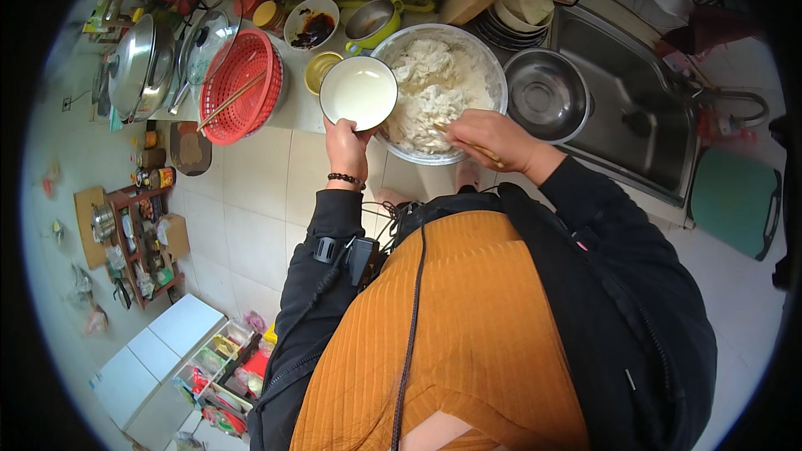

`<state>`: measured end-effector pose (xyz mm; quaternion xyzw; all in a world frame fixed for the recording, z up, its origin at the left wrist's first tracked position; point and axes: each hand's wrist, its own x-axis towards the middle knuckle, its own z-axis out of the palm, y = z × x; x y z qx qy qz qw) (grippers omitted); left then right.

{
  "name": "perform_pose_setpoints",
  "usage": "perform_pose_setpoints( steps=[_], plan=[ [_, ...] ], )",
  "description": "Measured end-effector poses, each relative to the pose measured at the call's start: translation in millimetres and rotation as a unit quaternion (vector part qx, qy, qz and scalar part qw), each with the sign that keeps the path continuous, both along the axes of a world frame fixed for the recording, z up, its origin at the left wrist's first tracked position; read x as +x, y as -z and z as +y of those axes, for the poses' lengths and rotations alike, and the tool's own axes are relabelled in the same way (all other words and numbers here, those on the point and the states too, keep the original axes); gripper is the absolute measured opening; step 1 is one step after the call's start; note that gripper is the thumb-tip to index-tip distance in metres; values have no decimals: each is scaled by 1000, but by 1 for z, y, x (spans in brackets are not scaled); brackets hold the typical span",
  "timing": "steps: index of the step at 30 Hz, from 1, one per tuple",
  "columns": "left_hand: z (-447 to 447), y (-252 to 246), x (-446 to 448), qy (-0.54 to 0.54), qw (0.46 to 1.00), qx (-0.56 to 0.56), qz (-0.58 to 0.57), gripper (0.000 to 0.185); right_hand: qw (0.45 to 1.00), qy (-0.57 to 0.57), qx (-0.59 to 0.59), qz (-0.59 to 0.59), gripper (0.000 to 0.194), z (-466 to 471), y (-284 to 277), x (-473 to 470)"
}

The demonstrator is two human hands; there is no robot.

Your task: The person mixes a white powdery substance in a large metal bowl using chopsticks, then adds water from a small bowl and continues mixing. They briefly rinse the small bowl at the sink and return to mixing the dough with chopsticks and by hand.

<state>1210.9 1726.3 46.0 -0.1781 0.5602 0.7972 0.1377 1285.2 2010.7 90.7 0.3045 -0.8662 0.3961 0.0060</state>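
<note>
My left hand [346, 153] grips the near edge of a white bowl [358, 91] with a dark rim. The bowl is held at the left rim of a large metal basin [499, 69]; whether a pale liquid lies in it, I cannot tell. Lumpy, floury dough [432, 91] fills much of the basin. Over the basin's near right side, my right hand [492, 141] is closed around wooden chopsticks [485, 153], whose tips reach into the dough.
A steel bowl [539, 94] stands right of the basin, by the sink [633, 100]. To the left are a red plastic basket [241, 88] with chopsticks across it, a gold-coloured tin [319, 72], a bowl of dark sauce [312, 23] and a green pot [374, 22].
</note>
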Motion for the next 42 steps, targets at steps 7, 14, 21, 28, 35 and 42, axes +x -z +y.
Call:
perform_pose_setpoints(
  steps=[7, 14, 21, 28, 35, 42],
  plan=[
    [-1, 1, 0, 4, 1000, -4, 4, 63, 995, 84, 24, -38, 5, 57, -47, -19],
    [-1, 5, -1, -1, 1000, -16, 6, 62, 950, 168, -166, -204, 16, 12, -35, -26],
    [-1, 4, -2, 2, 999, -36, 5, 62, 999, 38, -3, -24, 8, -60, 39, -22],
    [2, 3, 1, -17, 1000, -15, 1, 64, 982, 154, 24, 111, 8, -11, 39, -12],
    [1, -3, 3, 11, 998, -55, 13, 61, 861, 381, -301, -150, 17, 18, 30, -9],
    [7, -2, 7, 27, 984, -165, 68, 59, 867, 374, -302, -132, 18, 28, 10, 0]
  ],
)
